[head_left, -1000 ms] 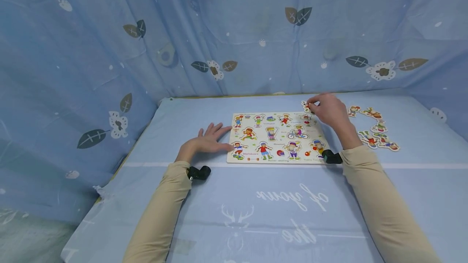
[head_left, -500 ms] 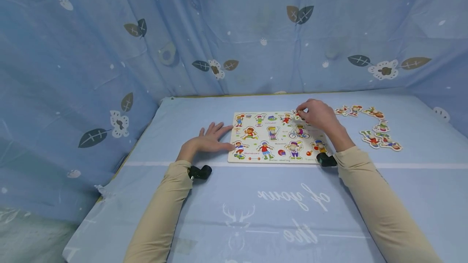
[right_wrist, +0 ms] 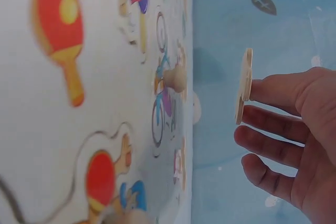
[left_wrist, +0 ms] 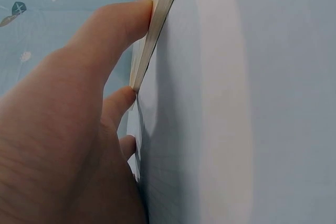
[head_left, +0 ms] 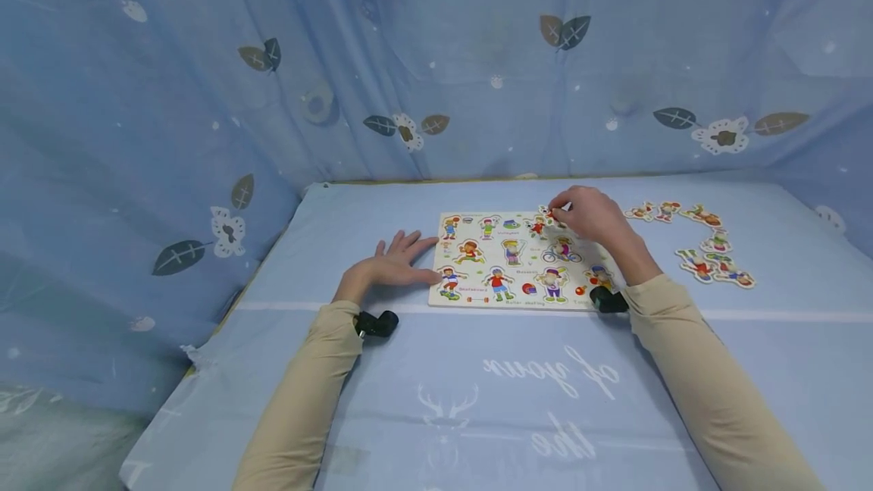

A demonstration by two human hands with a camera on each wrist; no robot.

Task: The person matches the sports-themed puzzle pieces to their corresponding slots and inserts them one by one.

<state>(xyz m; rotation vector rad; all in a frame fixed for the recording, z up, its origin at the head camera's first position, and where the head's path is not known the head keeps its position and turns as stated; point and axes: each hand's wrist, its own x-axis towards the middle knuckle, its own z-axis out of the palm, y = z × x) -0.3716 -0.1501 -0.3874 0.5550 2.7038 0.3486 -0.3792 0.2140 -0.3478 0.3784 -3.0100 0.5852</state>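
Note:
A wooden knob puzzle board [head_left: 496, 248] lies flat on the table, printed with figures of children doing sports. My left hand [head_left: 385, 267] lies at its left side with the fingers spread. In the left wrist view, the thumb tip and fingertips touch the board's edge [left_wrist: 157, 30]. My right hand [head_left: 592, 217] pinches a puzzle piece [head_left: 546, 213] over the board's far right part. Edge-on in the right wrist view, the piece [right_wrist: 244, 87] stands apart from the board. The hand covers the board's top right corner.
Several loose puzzle pieces [head_left: 699, 214] lie on the table right of the board, some touching. Seated pieces have wooden knobs [right_wrist: 176, 80] standing up. A blue patterned curtain [head_left: 491, 59] hangs behind and to the left of the table.
My right hand has moved left and a little nearer, bringing the puzzle piece from the board's far right edge to over the board. The left hand stays at the board's left edge.

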